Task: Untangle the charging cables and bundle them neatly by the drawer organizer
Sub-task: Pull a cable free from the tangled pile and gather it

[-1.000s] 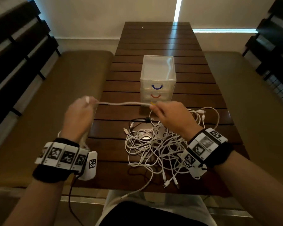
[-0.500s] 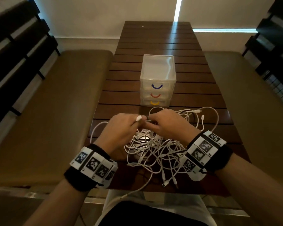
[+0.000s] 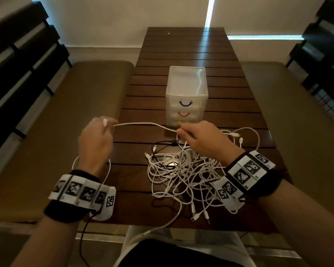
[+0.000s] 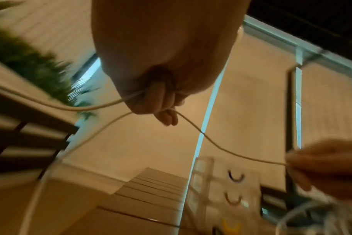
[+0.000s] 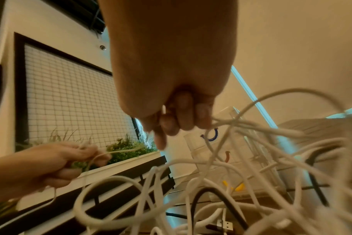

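Note:
A tangle of white charging cables [image 3: 183, 172] with one black cable [image 3: 162, 144] lies on the dark slatted table [image 3: 185, 45], in front of a clear drawer organizer [image 3: 186, 95] with blue, red and yellow handles. One white cable [image 3: 143, 124] stretches between my hands above the table. My left hand [image 3: 104, 125] grips its plug end, with loops of the same cable hanging below the wrist. My right hand [image 3: 182, 132] pinches the cable just before the organizer, above the pile. In the left wrist view the cable [image 4: 221, 147] runs from the curled fingers [image 4: 165, 111] to the right hand [image 4: 316, 165].
Padded benches run along both sides of the table, the left one [image 3: 66, 112] under my left hand. Dark slatted chair backs stand at both edges. Cable plugs [image 3: 199, 214] hang near the table's front edge. A planter with greenery [image 5: 129, 147] shows in the right wrist view.
Half a second ago both hands met over the pile. My left hand has since swung out to the left, drawing a length of white cable taut from my right hand.

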Demonstrator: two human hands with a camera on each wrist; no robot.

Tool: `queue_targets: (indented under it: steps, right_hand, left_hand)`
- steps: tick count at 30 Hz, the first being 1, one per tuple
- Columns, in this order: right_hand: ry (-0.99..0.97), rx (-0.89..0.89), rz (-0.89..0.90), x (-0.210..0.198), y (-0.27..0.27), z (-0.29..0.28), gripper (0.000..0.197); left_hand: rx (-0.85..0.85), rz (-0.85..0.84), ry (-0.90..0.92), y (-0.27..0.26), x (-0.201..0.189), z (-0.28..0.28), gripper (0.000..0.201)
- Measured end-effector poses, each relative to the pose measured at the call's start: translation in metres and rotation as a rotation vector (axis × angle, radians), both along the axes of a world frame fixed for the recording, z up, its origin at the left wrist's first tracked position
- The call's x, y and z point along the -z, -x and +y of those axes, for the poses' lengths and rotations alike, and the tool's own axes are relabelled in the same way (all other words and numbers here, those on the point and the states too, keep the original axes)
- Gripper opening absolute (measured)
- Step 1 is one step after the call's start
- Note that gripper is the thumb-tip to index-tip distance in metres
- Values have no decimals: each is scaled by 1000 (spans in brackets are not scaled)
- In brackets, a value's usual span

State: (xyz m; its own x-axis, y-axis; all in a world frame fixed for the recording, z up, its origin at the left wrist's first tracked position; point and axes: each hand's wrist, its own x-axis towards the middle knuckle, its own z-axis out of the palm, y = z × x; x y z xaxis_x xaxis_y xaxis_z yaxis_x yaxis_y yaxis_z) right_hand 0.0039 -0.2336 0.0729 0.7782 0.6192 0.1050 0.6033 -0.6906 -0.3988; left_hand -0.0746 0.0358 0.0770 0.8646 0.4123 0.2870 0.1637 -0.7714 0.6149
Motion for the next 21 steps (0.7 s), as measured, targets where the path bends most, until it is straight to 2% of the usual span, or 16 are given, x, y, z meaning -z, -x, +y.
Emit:
queue_targets:
  steps: [1, 3, 4, 6, 9, 13, 15, 18, 21]
  right_hand:
    - [87, 3, 17, 1, 1, 3, 35]
    - [160, -15, 66, -1, 4, 13, 36]
    - [133, -33, 80, -4, 7, 19, 36]
    - [34, -80, 47, -10, 12, 28, 32]
    - [-9, -88, 20, -12, 12, 27, 34]
    - [-77, -19, 120, -1, 12, 11, 51]
    - [-111, -40, 170, 1, 17, 13, 47]
    - [-97, -61, 183, 2, 22, 26, 32]
    - [-93, -51, 139, 4, 20, 39, 27]
  left_hand:
    - [81, -6, -81, 3, 1, -8, 30]
    - [342, 4, -114, 8, -3, -33, 41]
    - [458, 52, -120, 8, -4, -47, 44]
    - [578, 193, -195, 3, -2, -69, 45]
    - [581, 271, -253, -5, 3, -78, 24]
    - [524, 209, -202, 0, -2, -58, 31]
    - [471, 184, -201, 1, -6, -46, 36]
    - [365, 140, -213, 1, -13, -21, 26]
    - [209, 131, -204, 2, -19, 23, 22]
